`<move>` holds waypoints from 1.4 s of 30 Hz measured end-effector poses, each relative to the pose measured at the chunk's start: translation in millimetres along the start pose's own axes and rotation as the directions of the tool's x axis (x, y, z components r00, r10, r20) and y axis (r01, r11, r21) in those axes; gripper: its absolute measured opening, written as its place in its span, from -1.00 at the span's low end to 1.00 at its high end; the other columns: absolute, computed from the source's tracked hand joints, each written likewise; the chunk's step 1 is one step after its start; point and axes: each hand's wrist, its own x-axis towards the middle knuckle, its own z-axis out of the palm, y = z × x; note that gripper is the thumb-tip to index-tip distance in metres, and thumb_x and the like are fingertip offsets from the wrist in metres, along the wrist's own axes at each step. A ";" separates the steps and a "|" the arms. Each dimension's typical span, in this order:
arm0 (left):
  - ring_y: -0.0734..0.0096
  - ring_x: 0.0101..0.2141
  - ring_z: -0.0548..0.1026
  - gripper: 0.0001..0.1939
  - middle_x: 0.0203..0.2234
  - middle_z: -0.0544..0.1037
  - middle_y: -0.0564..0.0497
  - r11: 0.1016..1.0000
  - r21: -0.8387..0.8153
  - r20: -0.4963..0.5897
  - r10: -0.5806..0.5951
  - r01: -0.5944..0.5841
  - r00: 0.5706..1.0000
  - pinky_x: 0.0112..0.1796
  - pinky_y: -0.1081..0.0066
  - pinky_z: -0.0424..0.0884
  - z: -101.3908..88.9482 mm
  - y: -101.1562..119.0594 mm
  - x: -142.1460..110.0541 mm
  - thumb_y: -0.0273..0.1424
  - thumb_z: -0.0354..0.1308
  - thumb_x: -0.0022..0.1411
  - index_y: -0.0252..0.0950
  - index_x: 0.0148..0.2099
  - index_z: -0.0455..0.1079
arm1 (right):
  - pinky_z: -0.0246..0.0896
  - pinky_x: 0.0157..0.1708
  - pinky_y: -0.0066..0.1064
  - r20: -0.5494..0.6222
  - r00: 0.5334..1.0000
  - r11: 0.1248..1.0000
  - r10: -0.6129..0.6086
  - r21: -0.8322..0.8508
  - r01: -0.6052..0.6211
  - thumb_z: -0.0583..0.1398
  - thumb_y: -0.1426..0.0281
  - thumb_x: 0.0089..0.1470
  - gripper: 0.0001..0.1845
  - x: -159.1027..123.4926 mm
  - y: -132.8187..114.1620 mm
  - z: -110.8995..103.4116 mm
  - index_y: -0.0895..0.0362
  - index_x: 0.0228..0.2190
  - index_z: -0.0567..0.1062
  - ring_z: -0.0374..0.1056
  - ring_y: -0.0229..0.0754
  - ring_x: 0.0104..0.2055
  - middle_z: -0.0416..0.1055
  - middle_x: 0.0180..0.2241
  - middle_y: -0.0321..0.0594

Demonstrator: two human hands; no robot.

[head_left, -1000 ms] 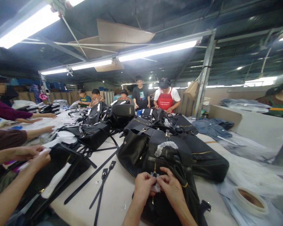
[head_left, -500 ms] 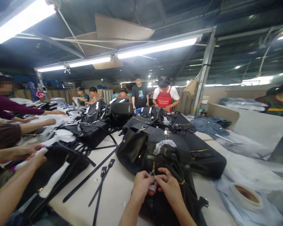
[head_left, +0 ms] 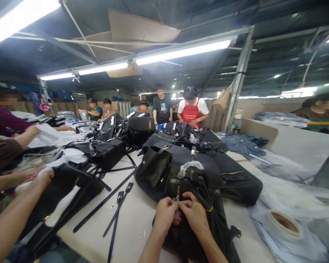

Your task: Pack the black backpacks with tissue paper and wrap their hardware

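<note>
A black backpack [head_left: 192, 179] lies on the table in front of me, its bundled straps [head_left: 212, 210] tied with a yellow band. My left hand [head_left: 166, 215] is closed, thumb and forefinger pinching a small piece of clear plastic wrap [head_left: 177, 214] just below the gold zipper pull [head_left: 178, 190]. Against it, my right hand [head_left: 195, 213] pinches the same wrap from the other side, its other fingers bent above the bag. The fingertips of both hands nearly meet and partly hide what is inside the wrap. A crumpled plastic sleeve [head_left: 191, 168] covers the bag's top handle.
Loose buckled straps [head_left: 117, 213] lie to the left. A co-worker's hands [head_left: 42, 179] hold another black bag [head_left: 68, 197] there. A tape roll [head_left: 283, 224] and plastic sheets [head_left: 290, 182] lie at the right. More black bags [head_left: 109, 155] are piled farther back.
My hands have stayed at the same spot, with the fingertips shifted slightly on the plastic wrap. At the far left, a co-worker's hand has lifted a white sheet.
</note>
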 end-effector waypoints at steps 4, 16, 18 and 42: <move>0.49 -0.69 0.42 -0.69 -0.66 0.43 0.10 0.997 0.007 -0.040 0.077 -0.077 0.996 -0.69 0.56 0.30 2.7 -4.2 -4.5 -0.15 0.13 0.14 -0.24 -0.43 0.15 | 0.27 -0.33 -0.32 -0.025 1.000 1.000 0.017 -0.002 -0.017 0.16 0.24 -0.10 -0.76 -0.6 -3.6 0.2 0.05 -0.33 0.39 0.48 -0.07 -0.47 0.52 -0.60 -0.36; 0.45 -0.60 0.41 -0.87 -0.62 0.37 0.13 0.960 0.152 -0.146 0.258 -0.236 0.955 -0.59 0.54 0.24 4.1 -3.7 -14.9 -0.41 0.01 0.20 -0.20 -0.41 0.17 | 0.26 -0.53 -0.35 -0.092 0.995 1.000 0.024 -0.012 -0.026 0.16 0.12 -0.05 -0.76 0.1 -1.3 8.3 0.02 -0.44 0.44 0.45 -0.09 -0.53 0.49 -0.62 -0.32; 0.46 -0.56 0.39 -0.85 -0.60 0.36 0.12 0.938 0.209 -0.154 0.311 -0.277 0.938 -0.52 0.52 0.24 3.8 -3.5 -16.1 -0.45 0.02 0.18 -0.21 -0.45 0.19 | 0.26 -0.54 -0.35 -0.091 0.996 1.000 0.024 -0.003 -0.024 0.15 0.13 -0.05 -0.76 0.1 -1.8 8.5 0.03 -0.43 0.44 0.43 -0.09 -0.55 0.50 -0.61 -0.30; 0.35 -0.53 0.53 -0.71 -0.49 0.52 0.01 0.993 -0.118 0.075 0.009 0.000 0.997 -0.51 0.37 0.47 -12.1 8.5 -10.6 -0.14 -0.01 0.17 -0.26 -0.22 0.23 | 0.25 -0.09 -0.36 -0.229 0.973 0.996 0.021 -0.082 -0.041 0.13 0.17 -0.04 -0.67 1.1 -3.9 17.7 0.10 -0.61 0.55 0.43 -0.02 -0.07 0.55 -0.16 -0.10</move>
